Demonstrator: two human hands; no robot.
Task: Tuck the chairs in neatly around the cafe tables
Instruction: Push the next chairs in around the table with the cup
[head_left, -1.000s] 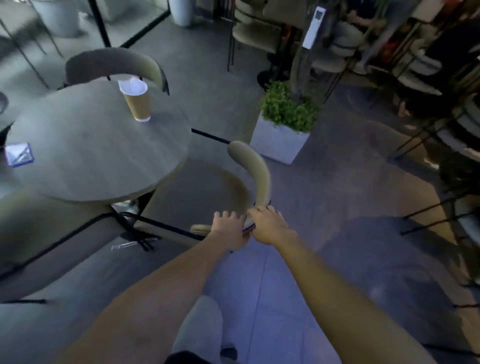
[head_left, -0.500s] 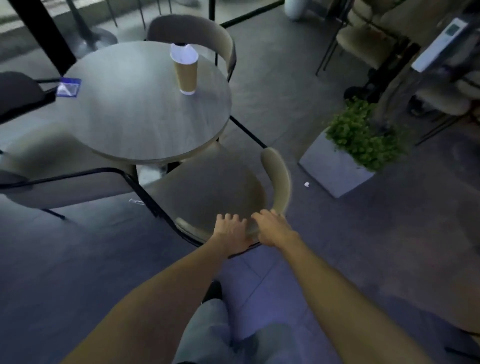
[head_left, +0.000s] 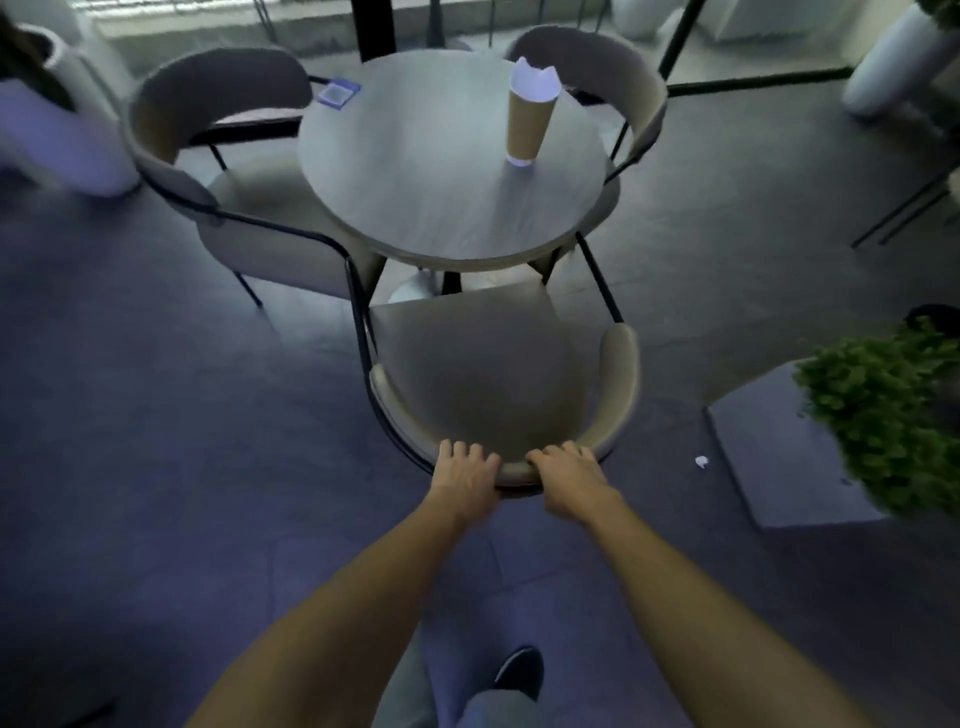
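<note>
Swinging round since a moment ago, now squaring the near chair (head_left: 483, 374) to the round table (head_left: 447, 171), front edge of the seat just under the rim. Gripping the curved backrest with the left hand (head_left: 465, 475) and the right hand (head_left: 563, 475), fingers curled over the top. Better pushing straight and evenly, minding the paper cup (head_left: 530, 124).

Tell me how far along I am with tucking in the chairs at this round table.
Done: the far right chair sits tucked against the round table. In hand: left hand and right hand grip the near chair, its seat mostly outside the tabletop. Left: push it under, then straighten the angled left chair.
</note>
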